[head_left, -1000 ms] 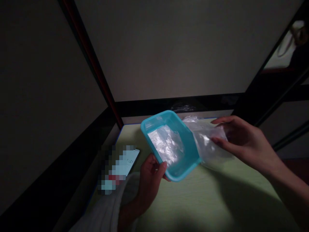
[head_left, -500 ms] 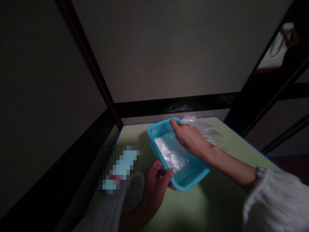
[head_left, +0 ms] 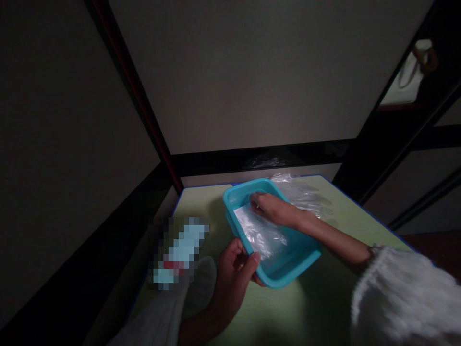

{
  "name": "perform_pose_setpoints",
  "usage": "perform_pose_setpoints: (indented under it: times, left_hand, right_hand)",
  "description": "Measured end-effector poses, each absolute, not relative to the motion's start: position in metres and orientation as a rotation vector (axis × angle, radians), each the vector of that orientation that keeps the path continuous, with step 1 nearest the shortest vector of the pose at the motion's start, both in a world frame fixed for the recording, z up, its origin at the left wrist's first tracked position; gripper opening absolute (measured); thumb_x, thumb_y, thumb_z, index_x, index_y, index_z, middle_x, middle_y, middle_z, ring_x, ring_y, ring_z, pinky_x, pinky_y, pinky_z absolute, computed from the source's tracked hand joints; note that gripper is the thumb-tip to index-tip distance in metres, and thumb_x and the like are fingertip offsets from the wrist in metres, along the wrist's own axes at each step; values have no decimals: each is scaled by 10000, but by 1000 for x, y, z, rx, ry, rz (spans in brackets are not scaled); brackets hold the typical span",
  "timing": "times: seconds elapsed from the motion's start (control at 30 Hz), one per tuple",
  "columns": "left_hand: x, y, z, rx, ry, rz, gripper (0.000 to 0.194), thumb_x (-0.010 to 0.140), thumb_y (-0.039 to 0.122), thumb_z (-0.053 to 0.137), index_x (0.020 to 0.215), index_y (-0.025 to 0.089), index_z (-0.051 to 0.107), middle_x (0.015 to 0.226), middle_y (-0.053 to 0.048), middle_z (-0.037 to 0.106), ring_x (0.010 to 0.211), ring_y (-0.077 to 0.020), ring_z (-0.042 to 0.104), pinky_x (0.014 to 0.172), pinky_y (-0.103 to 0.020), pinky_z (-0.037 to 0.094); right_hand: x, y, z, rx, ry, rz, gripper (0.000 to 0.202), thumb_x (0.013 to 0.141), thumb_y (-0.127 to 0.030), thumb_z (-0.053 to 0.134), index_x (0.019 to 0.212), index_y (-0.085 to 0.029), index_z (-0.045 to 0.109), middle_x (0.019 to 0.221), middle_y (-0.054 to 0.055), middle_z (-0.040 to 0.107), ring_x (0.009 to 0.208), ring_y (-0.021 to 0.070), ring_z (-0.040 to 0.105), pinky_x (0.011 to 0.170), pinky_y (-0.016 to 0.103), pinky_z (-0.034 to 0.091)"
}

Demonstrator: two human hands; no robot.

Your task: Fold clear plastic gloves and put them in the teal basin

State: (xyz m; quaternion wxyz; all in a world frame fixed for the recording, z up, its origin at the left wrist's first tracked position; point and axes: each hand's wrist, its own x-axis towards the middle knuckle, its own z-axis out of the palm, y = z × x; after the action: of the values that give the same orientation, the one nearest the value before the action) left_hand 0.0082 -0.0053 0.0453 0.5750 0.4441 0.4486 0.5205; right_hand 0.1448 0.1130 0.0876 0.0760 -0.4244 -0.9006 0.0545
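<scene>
A turquoise plastic basin [head_left: 288, 278] is tilted above a pale yellow-green table. My left hand [head_left: 236, 271] grips its near left rim, thumb on top and fingers beneath. Inside the basin lies a clear, shiny plastic sheet or bag [head_left: 257, 235]. My right hand [head_left: 272, 207] reaches into the basin from the right, its fingers curled down at the far end of the plastic. The fingertips are partly hidden, so whether they pinch the plastic cannot be made out.
Crumpled clear plastic [head_left: 304, 194] lies on the table [head_left: 360, 228] behind and right of the basin. A pixelated light-blue object [head_left: 185, 245] is at the left. Dark-trimmed panels stand behind the table, and a white bag [head_left: 408, 77] is at the upper right.
My right hand has moved from the basin's far rim down into the basin, and its fingers have curled. The basin has shifted slightly right in view. My left hand keeps its grip.
</scene>
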Motion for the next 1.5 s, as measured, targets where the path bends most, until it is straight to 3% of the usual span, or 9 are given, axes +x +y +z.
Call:
perform_pose_setpoints:
  times: [0.13, 0.33, 0.6, 0.77, 0.87, 0.97, 1.2, 1.33, 1.5]
  left_hand:
    - [8, -5, 44, 1045, 1043, 1217, 230, 652, 342, 647, 671, 156, 511, 577, 16, 534, 490, -97, 508, 410, -176, 446]
    - [10, -6, 46, 1016, 1046, 1210, 228, 644, 332, 646, 664, 160, 497, 558, 33, 511, 483, -92, 507, 424, -173, 437]
    - [6, 3, 42, 970, 1014, 1305, 221, 656, 331, 652, 673, 156, 518, 552, 47, 513, 461, -80, 505, 410, -158, 407]
    - [-1, 19, 45, 900, 1046, 1438, 272, 619, 363, 680, 632, 154, 506, 543, 41, 532, 464, -92, 519, 428, -196, 461]
    - [-8, 33, 44, 806, 1075, 1574, 349, 533, 379, 742, 616, 157, 486, 528, 51, 521, 469, -97, 522, 426, -215, 482]
    - [-17, 48, 41, 769, 1078, 1636, 412, 490, 398, 768, 590, 162, 445, 495, 61, 518, 452, -83, 510, 421, -199, 477]
    - [-31, 64, 40, 729, 1091, 1745, 455, 463, 413, 782, 582, 164, 419, 453, 90, 491, 432, -59, 496, 428, -169, 470]
    - [-34, 69, 38, 710, 1106, 1775, 490, 439, 429, 790, 567, 174, 391, 441, 102, 459, 425, -56, 485, 413, -156, 450]
    - [-36, 74, 33, 708, 1115, 1777, 495, 447, 443, 790, 554, 177, 387, 445, 96, 461, 442, -64, 504, 430, -163, 458]
  right_hand:
    - [148, 114, 85, -1214, -2761, 218, 182, 807, -48, 476, 894, -90, 630, 943, 140, 628, 829, 216, 611, 735, 285, 442]
    - [149, 113, 80, -1141, -2822, 271, 299, 740, -77, 587, 1038, -58, 607, 1042, 181, 593, 889, 250, 606, 803, 344, 452]
    - [156, 105, 101, -1035, -2588, 224, 304, 806, -62, 434, 1081, -105, 555, 1059, 147, 615, 962, 239, 588, 835, 358, 444]
    - [185, 99, 115, -1032, -2075, 24, 248, 758, -81, 421, 959, -148, 550, 877, 74, 646, 740, 182, 614, 656, 299, 486]
    - [210, 109, 102, -1230, -2033, -14, 222, 744, -102, 430, 907, -163, 567, 871, 67, 641, 721, 179, 612, 622, 291, 491]
    - [230, 123, 72, -1398, -2087, 7, 219, 749, -106, 438, 890, -140, 603, 859, 87, 649, 731, 194, 623, 663, 320, 498]
    - [233, 129, 12, -1508, -2123, 15, 213, 801, -182, 494, 914, -127, 666, 1107, 174, 620, 1010, 298, 575, 879, 462, 425]
    - [231, 131, 9, -1499, -2090, 74, 218, 780, -120, 472, 739, -149, 684, 1015, 150, 666, 948, 276, 609, 889, 437, 423]
    - [239, 138, 9, -1479, -1929, 178, 132, 706, -151, 546, 599, -176, 619, 911, 118, 686, 851, 254, 633, 815, 404, 469]
